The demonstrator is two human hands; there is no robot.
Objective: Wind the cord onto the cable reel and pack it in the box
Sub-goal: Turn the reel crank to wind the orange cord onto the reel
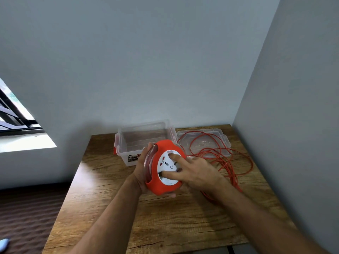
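Orange cable reel gripped by left hand; right hand fingers spread, pressing face.

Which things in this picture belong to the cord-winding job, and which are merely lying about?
Job:
cable reel
orange cord
clear box
box lid
left hand
right hand

Lying about:
wooden table
window

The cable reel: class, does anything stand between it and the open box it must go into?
Nothing visible blocks the way. The box stands open just behind the cable reel, its lid lying beside it. However, most of the cord is loose on the table, some across the lid.
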